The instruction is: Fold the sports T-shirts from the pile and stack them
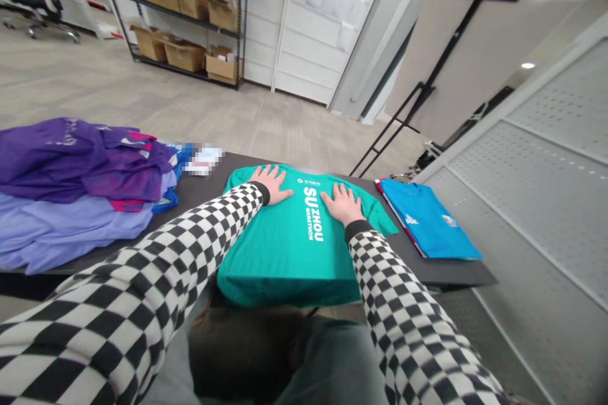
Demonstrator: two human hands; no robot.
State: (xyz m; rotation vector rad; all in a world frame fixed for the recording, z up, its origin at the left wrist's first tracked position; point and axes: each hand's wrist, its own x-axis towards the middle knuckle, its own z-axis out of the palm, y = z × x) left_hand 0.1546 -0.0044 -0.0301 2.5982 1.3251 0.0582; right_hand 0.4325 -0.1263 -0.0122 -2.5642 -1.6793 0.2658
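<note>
The left hand (272, 183) and the right hand (342, 204) lie flat and open on a green T-shirt (285, 253), palms down and fingers spread, holding nothing. The shirt sits folded into a soft rectangle at the near side of a smooth, dark table (451, 272), with its lower end reaching past the table's edge. Its thin, slightly glossy fabric carries white letters reading SUZHOU MARATHON, which run between the hands. Black-and-white checked sleeves (180, 234) with ribbed black cuffs lead up to both wrists.

To the right, a flat-folded bright blue T-shirt (425, 218) lies well apart from the green one, with a red edge showing beneath it. To the left, slippery-looking purple garments (80, 161) are heaped on pale lavender cloth (71, 228). Beyond the table, black metal shelves (175, 19) hold cardboard boxes above a grey carpet (190, 107).
</note>
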